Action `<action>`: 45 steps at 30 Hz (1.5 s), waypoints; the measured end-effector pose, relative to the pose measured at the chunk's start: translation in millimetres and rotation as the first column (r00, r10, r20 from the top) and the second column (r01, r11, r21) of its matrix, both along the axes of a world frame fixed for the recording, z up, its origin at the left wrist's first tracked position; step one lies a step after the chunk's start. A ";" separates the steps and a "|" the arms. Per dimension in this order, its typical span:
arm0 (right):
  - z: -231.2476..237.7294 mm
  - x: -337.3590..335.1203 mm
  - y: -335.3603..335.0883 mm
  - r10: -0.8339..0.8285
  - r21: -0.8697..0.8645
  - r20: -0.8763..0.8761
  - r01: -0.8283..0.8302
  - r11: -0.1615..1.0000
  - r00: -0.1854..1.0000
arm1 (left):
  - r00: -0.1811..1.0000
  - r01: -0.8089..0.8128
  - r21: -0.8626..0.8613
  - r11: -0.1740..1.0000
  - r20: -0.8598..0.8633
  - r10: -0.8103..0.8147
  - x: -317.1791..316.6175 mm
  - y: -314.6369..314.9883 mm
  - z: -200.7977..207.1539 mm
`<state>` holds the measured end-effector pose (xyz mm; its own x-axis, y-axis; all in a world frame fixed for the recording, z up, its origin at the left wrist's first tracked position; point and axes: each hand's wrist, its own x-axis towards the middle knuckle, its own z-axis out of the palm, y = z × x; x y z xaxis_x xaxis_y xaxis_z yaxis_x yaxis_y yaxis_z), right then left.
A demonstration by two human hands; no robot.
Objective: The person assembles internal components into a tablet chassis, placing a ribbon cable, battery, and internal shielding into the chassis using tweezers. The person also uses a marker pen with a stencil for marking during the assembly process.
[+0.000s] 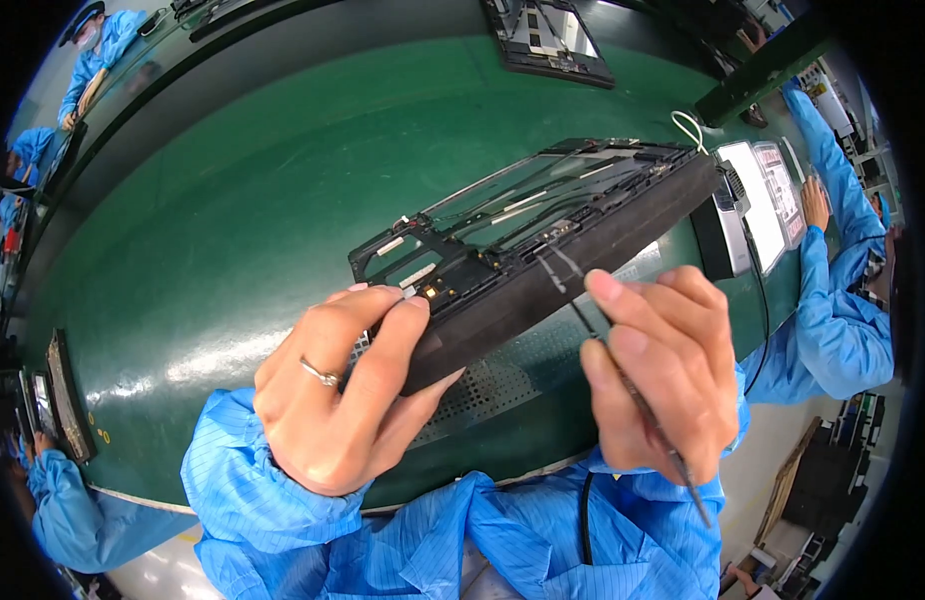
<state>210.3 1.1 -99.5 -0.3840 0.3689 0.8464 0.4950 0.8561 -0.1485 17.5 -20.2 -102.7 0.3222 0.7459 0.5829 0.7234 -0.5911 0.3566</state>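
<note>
A black device frame (pixel 480 265) with open windows, cables and small gold contacts is held tilted up over the green table. A broad, dark foam-like strip (pixel 543 295) runs along its near side. My left hand (pixel 348 385), with a ring on one finger, grips the frame's near left corner, fingers on top and thumb beneath. In my right hand (pixel 668 365), thumb and fingers pinch a pair of dark tweezers (pixel 586 320). The tweezers' two tips are apart, at the frame's near edge; whether they touch it I cannot tell.
The green table (pixel 213 250) carries a perforated plate (pixel 488 385) below the frame. Another device frame (pixel 548 45) lies at the far side. A grey box (pixel 718 235), white sheets (pixel 761 205) and a cable stand right, beside a co-worker's blue sleeve (pixel 818 290). A green post (pixel 758 70) rises behind.
</note>
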 end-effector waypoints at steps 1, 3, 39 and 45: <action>0.7 3.8 -1.1 -0.020 -0.008 -0.015 0.020 1.000 1.000 | 1.000 0.008 0.001 1.000 0.004 -0.008 1.9 1.2 1.0; 3.5 10.2 -4.7 -0.029 -0.040 -0.025 0.028 0.999 0.999 | 0.991 -0.004 0.051 0.999 -0.130 0.011 5.3 1.1 5.5; -60.9 10.2 25.3 -0.010 -0.518 -0.238 -0.118 0.847 0.971 | 0.667 -0.467 0.201 0.861 -0.559 0.492 -77.3 143.8 -48.2; -57.2 4.3 28.3 0.073 -0.644 -0.207 -0.192 0.741 0.976 | 0.884 -0.170 0.155 0.973 -0.413 0.220 -69.1 86.1 -75.1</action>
<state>214.7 29.3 -156.7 -0.3557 0.8104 0.4655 0.3024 0.5710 -0.7632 -51.6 65.9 -177.8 0.4120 0.7580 0.5057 0.8953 -0.4399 -0.0700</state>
